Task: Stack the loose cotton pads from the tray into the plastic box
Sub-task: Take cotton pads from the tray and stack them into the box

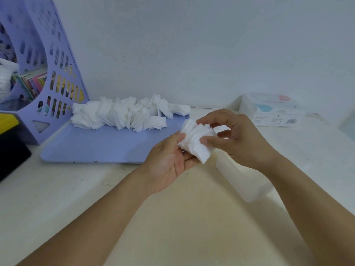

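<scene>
Both hands, left hand [169,160] and right hand [236,135], pinch a fanned pad bundle [196,141] above the clear plastic box [247,181], rest on the tray [92,146]; uneven edges could splay and spill.

1. Your left hand [169,160]: palm turned up, thumb raised, fingers curled beneath a held bundle.
2. Your right hand [236,135]: back toward the camera, thumb and index finger pinched on the same bundle, other fingers bent.
3. Both forearms: bare, entered from below, converged toward the centre.
</scene>
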Demonstrator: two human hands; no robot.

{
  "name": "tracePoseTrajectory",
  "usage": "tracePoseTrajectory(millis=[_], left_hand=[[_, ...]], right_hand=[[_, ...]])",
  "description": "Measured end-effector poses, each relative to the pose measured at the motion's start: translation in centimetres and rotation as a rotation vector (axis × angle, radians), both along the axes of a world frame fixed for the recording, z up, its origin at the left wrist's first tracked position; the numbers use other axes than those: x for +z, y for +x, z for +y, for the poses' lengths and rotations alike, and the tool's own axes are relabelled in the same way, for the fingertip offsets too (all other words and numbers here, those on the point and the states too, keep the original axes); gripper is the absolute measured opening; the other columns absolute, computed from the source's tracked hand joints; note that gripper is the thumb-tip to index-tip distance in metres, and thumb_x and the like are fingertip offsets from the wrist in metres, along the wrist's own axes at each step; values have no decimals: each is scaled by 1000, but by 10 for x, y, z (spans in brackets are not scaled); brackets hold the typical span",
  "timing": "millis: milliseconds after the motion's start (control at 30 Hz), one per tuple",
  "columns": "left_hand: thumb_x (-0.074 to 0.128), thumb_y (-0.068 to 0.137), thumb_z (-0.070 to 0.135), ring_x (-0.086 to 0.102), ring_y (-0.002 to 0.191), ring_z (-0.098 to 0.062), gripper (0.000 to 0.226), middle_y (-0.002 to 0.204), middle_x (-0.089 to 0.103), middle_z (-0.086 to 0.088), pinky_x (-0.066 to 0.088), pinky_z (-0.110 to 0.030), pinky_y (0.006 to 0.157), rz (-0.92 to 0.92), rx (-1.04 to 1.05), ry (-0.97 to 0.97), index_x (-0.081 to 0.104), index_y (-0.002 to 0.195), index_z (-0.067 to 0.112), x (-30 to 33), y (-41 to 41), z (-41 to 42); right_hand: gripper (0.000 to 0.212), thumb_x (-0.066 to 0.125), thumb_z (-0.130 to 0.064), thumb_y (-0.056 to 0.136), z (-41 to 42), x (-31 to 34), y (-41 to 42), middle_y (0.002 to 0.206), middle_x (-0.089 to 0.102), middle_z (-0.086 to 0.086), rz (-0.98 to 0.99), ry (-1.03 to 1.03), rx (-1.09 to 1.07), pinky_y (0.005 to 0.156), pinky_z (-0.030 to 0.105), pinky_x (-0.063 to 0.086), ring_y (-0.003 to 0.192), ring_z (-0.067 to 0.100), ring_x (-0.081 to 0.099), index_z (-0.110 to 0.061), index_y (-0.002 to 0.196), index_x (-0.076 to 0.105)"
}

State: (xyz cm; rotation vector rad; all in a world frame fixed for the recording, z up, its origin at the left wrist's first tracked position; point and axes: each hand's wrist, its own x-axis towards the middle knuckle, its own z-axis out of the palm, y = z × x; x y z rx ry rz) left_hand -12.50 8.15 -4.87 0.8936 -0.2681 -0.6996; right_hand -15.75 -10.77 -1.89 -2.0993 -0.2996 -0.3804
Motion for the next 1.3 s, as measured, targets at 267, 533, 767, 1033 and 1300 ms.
tracePoseTrajectory(millis=[267,533,767,1033,1300], left_hand=[[35,106,21,67,119,-26,33,128,69,-13,56,-39,98,-58,19,51,60,125,11,-2,0,0],[34,108,20,64,124,-25,36,134,66,-13,56,-37,98,-57,19,41,53,137,7,-3,4,-1],[37,105,24,63,124,-28,41,134,65,-17,56,-39,98,18,-10,47,51,138,3,-6,7,1],[38,104,22,64,124,-27,41,131,66,-18,55,-39,99,145,-16,-4,53,137,1,0,6,3],[38,105,20,59,128,-30,40,136,62,-21,56,-39,95,163,30,21,55,135,-2,-1,5,1]], right_hand=[[21,82,-9,80,0,-3,2,109,67,-2,-43,-60,-1,77,30,56,98,12,65,-14,98,72],[16,75,-6,87,-10,2,0,102,76,9,123,238,12,82,34,57,92,18,70,-7,102,73],[19,78,-1,83,-6,5,-2,99,77,3,63,147,15,80,35,59,89,15,72,-17,93,75],[24,82,-2,78,-3,11,-10,95,77,-15,-147,-30,-13,84,16,54,91,1,72,-21,93,78],[23,76,7,76,-12,28,-19,94,78,3,46,245,170,79,26,58,89,19,74,-4,96,73]])
